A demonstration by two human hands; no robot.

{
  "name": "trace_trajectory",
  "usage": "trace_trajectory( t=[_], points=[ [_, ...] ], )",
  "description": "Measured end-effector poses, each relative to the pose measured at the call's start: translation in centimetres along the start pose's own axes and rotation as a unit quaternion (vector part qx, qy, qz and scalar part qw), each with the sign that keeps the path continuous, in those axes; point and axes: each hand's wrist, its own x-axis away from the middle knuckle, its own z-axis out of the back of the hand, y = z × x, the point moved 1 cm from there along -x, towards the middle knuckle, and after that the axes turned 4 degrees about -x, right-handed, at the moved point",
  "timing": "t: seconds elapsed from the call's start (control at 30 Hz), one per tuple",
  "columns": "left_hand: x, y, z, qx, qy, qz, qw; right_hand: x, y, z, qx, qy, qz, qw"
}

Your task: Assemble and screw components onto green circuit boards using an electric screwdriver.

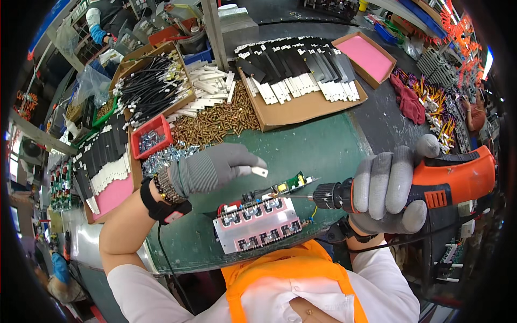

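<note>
Screwdriver [431, 185] — orange, powered — sits in the closed right hand [390, 191], long axis level, bit aimed left at the circuit board [258, 223] on the green table [318, 151]. Left hand [215, 169] hovers just above the board, fingers [249, 161] pinching a small white strip [259, 171].

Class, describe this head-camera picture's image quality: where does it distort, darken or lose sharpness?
Head view: fisheye bends the green table edge; corners are black; even light; centre sharp on the circuit board, left hand and the power screwdriver in the right hand; rim objects shrink and soften.
</note>
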Motion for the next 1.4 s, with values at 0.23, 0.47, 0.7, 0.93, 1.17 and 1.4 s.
trace_trajectory(
  t=[0.23,0.47,0.7,0.93,1.17,1.4],
  points=[
    [0.8,2.4,-1.3,-0.005,-0.067,0.01,0.998,0.8,0.4,-1.9,0.021,-0.031,-0.012,0.999],
    [0.7,2.9,-1.9,-0.016,-0.075,0.004,0.997,0.4,0.5,-0.4,-0.008,-0.122,-0.036,0.992],
    [-1.5,2.7,-3.1,-0.024,-0.108,0.019,0.994,1.9,-0.8,-0.8,-0.026,-0.148,-0.164,0.975],
    [-4.1,3.1,-4.1,-0.011,-0.156,0.037,0.987,2.5,0.3,-2.8,0.117,-0.049,-0.153,0.98],
    [-5.5,2.4,-7.0,0.027,-0.076,-0.059,0.995,3.1,-0.2,-2.5,0.123,-0.039,-0.167,0.977],
    [-6.5,0.9,-7.7,0.104,0.013,-0.099,0.99,4.2,-1.5,-0.6,0.208,-0.056,-0.227,0.95]
  ],
)
